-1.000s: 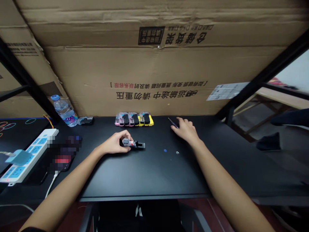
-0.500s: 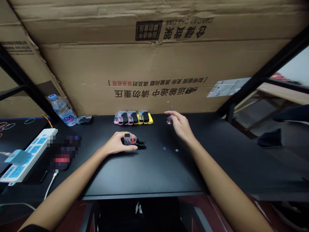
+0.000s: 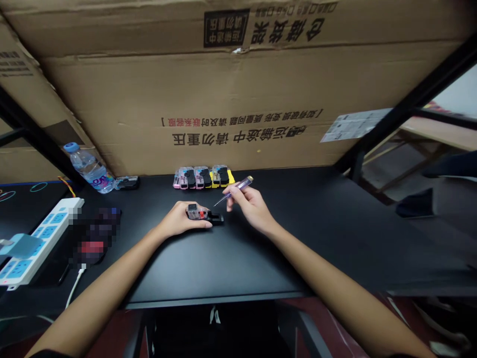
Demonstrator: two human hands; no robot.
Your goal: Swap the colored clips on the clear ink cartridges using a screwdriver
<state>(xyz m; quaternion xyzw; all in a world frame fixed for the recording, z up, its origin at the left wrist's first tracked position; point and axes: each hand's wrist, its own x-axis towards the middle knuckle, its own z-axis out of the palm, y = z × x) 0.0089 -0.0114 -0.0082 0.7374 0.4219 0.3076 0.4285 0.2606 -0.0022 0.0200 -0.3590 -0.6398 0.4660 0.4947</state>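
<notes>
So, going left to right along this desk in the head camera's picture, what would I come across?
First a blue charger plug → water bottle → left hand holding a small cartridge → right hand holding a screwdriver → white paper label.

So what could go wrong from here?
1. The screwdriver tip points at the cartridge, right beside the fingers of the left hand; a slip could jab them.
2. The left hand pins the cartridge from one end only, so it might skid on the smooth desk.
3. The screwdriver's handle is near the row of cartridges behind; a swing back could knock them.
</notes>
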